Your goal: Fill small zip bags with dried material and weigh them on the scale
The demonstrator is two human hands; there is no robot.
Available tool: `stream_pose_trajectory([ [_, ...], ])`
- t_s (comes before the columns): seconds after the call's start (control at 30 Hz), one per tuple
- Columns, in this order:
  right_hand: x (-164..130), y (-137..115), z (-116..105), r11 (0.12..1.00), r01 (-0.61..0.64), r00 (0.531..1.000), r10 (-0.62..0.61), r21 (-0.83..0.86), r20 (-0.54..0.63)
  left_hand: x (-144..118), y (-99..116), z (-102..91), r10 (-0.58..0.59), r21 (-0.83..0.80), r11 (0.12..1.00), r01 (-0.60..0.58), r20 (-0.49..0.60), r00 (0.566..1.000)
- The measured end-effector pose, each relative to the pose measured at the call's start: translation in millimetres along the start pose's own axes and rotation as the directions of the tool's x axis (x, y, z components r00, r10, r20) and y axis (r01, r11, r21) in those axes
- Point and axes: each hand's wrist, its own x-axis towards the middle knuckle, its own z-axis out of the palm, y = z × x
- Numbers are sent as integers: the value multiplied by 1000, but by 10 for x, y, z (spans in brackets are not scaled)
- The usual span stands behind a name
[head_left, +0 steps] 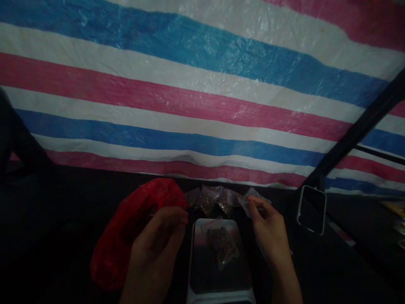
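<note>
Striped tarpaulin [202, 97] in red, white and blue fills the background above a dark work surface [57, 236]. A small scale [218, 270] sits near the bottom of the view and serves as the landmark. On its platform lies one clear packet [223, 245] of dark, grainy material, apparently already filled. Just beyond the scale, a row of similar small packets [210, 198] rests on the dark surface, so several seem done. To the left of the scale lies a crumpled red plastic bag [133, 228]. The left hand [158, 245] hovers between that bag and the scale, fingertips drawn together as if pinching something thin, though what it grips I cannot tell. The right hand [268, 230], right of the scale, pinches the edge of a clear packet [249, 198] at the row's end. A phone [311, 210] lies farther right. How many packets remain to fill cannot be judged.
</note>
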Motion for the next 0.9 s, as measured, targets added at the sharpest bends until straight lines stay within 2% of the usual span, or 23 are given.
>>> stream_pose_trajectory([
  [0.2,-60,-68,-29,996,76,982,-65,-55,179,30,-10,-79,31,116,992,-39,70,997],
  [0.3,-134,-162,-80,989,46,924,12,-141,381,69,-5,-128,35,144,989,-45,72,997],
  [0.37,-202,-238,-108,987,47,883,31,-154,469,75,-10,-152,30,151,988,-40,64,998],
  [0.47,-323,-271,-117,973,54,881,59,-224,469,59,-17,-167,21,141,990,-28,49,999],
  [0.57,-444,-182,-69,932,91,895,78,-351,439,36,-5,-158,19,132,991,-27,62,998],
  [0.67,-516,-105,18,905,146,889,58,-401,454,18,7,-142,1,150,989,-16,100,995],
  [0.77,-525,-153,97,924,117,864,87,-365,496,18,-20,-120,-84,177,982,60,135,987],
  [0.9,-525,-334,155,982,87,825,23,-168,564,66,-85,-86,-182,227,965,134,205,962],
])
